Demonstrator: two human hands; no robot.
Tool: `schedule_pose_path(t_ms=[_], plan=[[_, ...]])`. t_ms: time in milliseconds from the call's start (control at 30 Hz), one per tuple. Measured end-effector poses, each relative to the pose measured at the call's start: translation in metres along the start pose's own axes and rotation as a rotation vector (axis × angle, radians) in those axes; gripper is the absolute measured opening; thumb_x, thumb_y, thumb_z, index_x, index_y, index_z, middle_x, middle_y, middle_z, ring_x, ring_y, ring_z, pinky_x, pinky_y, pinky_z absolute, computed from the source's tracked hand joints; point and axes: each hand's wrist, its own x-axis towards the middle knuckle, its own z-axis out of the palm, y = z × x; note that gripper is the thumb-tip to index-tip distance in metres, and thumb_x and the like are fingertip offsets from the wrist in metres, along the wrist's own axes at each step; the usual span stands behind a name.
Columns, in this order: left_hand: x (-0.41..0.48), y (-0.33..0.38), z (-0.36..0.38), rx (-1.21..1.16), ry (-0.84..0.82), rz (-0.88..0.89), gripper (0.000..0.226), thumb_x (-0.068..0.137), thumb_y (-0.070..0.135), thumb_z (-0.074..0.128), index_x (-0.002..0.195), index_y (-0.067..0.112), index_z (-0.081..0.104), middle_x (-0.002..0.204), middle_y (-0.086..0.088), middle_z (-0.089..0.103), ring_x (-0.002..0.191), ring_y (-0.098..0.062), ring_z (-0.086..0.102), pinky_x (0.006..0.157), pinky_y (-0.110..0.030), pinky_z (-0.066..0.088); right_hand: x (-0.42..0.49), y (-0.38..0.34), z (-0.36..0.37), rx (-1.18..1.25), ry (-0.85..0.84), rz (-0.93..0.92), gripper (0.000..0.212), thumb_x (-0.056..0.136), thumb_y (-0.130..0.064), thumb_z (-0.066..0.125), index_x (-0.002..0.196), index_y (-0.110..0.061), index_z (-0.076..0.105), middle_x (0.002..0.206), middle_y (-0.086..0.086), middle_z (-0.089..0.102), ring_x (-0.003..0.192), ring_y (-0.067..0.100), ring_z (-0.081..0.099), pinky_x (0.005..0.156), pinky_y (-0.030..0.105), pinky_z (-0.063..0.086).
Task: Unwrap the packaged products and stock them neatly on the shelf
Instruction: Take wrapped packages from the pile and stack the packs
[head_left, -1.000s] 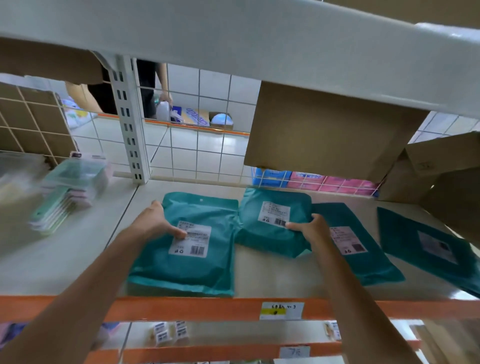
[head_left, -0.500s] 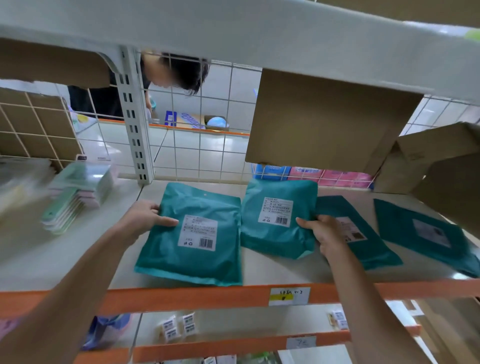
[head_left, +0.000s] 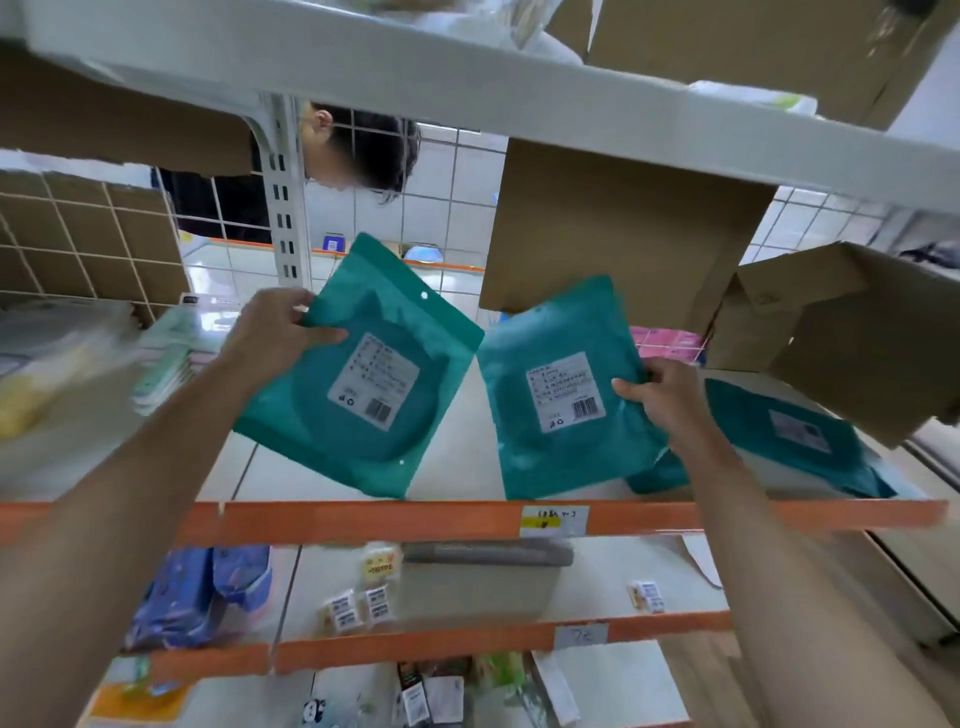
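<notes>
The left hand (head_left: 275, 332) pinches the top corner of the left pouch (head_left: 358, 374), thumb over its face. The right hand (head_left: 670, 400) grips the side edge of the right pouch (head_left: 561, 395), fingers curled behind it. Both teal pouches are raised just behind the orange rail (head_left: 363, 519) of the shelf (head_left: 457, 457), labels towards the camera. The left one is tilted, with a lower corner close above the rail; whether either touches the board cannot be told. Further right along the rail, a third pouch (head_left: 795, 436) lies flat. Well behind the rail hangs a cardboard box (head_left: 613, 234). To place these well, I would square each bottom edge to the rail, keep the labels outward, and set them side by side without overlap, releasing only once each one sits steady.
</notes>
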Motion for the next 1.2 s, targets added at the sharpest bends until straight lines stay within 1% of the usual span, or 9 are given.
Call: schedule_pose_path(t_ms=[100, 200, 467, 567, 700, 833, 933, 1033, 1200], plan=[[-0.018, 0.021, -0.018, 0.207, 0.092, 0.142, 0.024, 0.078, 0.015, 0.073, 0.099, 0.007, 0.064, 0.093, -0.009, 0.061, 0.080, -0.022, 0.055, 0.070, -0.030, 0.040, -0.019, -0.020, -0.013, -0.129, 0.027, -0.165, 0.028, 0.081, -0.015, 0.067, 0.107, -0.009, 0.065, 0.106, 0.007, 0.068, 0.098, 0.029, 0.063, 0.088, 0.048, 0.049], [-0.043, 0.032, -0.039, 0.377, 0.139, 0.264, 0.018, 0.082, 0.018, 0.068, 0.094, 0.005, 0.063, 0.088, -0.011, 0.059, 0.082, -0.028, 0.054, 0.066, -0.029, 0.029, -0.040, -0.041, -0.019, -0.286, 0.035, -0.229, 0.034, 0.088, -0.018, 0.061, 0.122, -0.013, 0.059, 0.118, 0.008, 0.062, 0.111, 0.029, 0.055, 0.088, 0.035, 0.042], [-0.104, 0.030, -0.100, 0.589, 0.255, 0.253, 0.022, 0.085, 0.022, 0.064, 0.106, 0.017, 0.062, 0.098, -0.014, 0.065, 0.089, -0.035, 0.058, 0.071, -0.040, 0.042, -0.078, -0.078, -0.002, -0.309, -0.023, -0.451, 0.035, 0.085, -0.019, 0.065, 0.119, -0.020, 0.060, 0.117, 0.004, 0.063, 0.102, 0.028, 0.059, 0.081, 0.039, 0.049], [-0.117, 0.023, -0.124, 0.627, 0.254, 0.229, 0.027, 0.083, 0.019, 0.067, 0.110, 0.017, 0.065, 0.103, -0.015, 0.066, 0.095, -0.036, 0.058, 0.074, -0.040, 0.044, -0.089, -0.091, 0.015, -0.357, -0.078, -0.500, 0.034, 0.085, -0.020, 0.065, 0.119, -0.023, 0.061, 0.115, 0.002, 0.063, 0.100, 0.027, 0.059, 0.075, 0.033, 0.044], [-0.127, 0.008, -0.155, 0.679, 0.259, 0.203, 0.029, 0.080, 0.019, 0.070, 0.109, 0.017, 0.067, 0.106, -0.015, 0.067, 0.097, -0.035, 0.059, 0.072, -0.038, 0.044, -0.098, -0.110, 0.041, -0.378, -0.159, -0.563, 0.032, 0.083, -0.017, 0.068, 0.114, -0.022, 0.064, 0.112, 0.004, 0.064, 0.101, 0.026, 0.058, 0.082, 0.036, 0.047], [-0.132, -0.014, -0.193, 0.706, 0.280, 0.142, 0.030, 0.080, 0.022, 0.071, 0.110, 0.019, 0.065, 0.112, -0.010, 0.065, 0.102, -0.032, 0.057, 0.070, -0.033, 0.036, -0.108, -0.135, 0.083, -0.402, -0.238, -0.599, 0.028, 0.082, -0.015, 0.069, 0.110, -0.017, 0.065, 0.096, 0.003, 0.059, 0.091, 0.023, 0.056, 0.075, 0.034, 0.044], [-0.132, -0.035, -0.232, 0.704, 0.299, 0.100, 0.035, 0.081, 0.023, 0.070, 0.114, 0.019, 0.064, 0.119, -0.008, 0.063, 0.107, -0.031, 0.055, 0.080, -0.037, 0.041, -0.117, -0.157, 0.121, -0.447, -0.251, -0.628, 0.030, 0.082, -0.019, 0.069, 0.111, -0.021, 0.064, 0.109, 0.006, 0.063, 0.100, 0.026, 0.057, 0.080, 0.035, 0.045], [-0.128, -0.059, -0.279, 0.703, 0.308, 0.070, 0.038, 0.082, 0.025, 0.069, 0.119, 0.018, 0.062, 0.122, -0.010, 0.061, 0.109, -0.031, 0.054, 0.077, -0.035, 0.039, -0.134, -0.183, 0.164, -0.474, -0.269, -0.654, 0.027, 0.084, -0.021, 0.067, 0.111, -0.023, 0.063, 0.113, 0.005, 0.062, 0.104, 0.026, 0.055, 0.073, 0.032, 0.039], [-0.118, -0.094, -0.359, 0.745, 0.275, 0.058, 0.039, 0.084, 0.028, 0.067, 0.121, 0.018, 0.060, 0.128, -0.009, 0.057, 0.113, -0.032, 0.052, 0.079, -0.037, 0.041, -0.165, -0.231, 0.235, -0.468, -0.257, -0.669, 0.023, 0.086, -0.024, 0.064, 0.109, -0.023, 0.063, 0.110, 0.001, 0.062, 0.092, 0.019, 0.051, 0.070, 0.028, 0.030]])
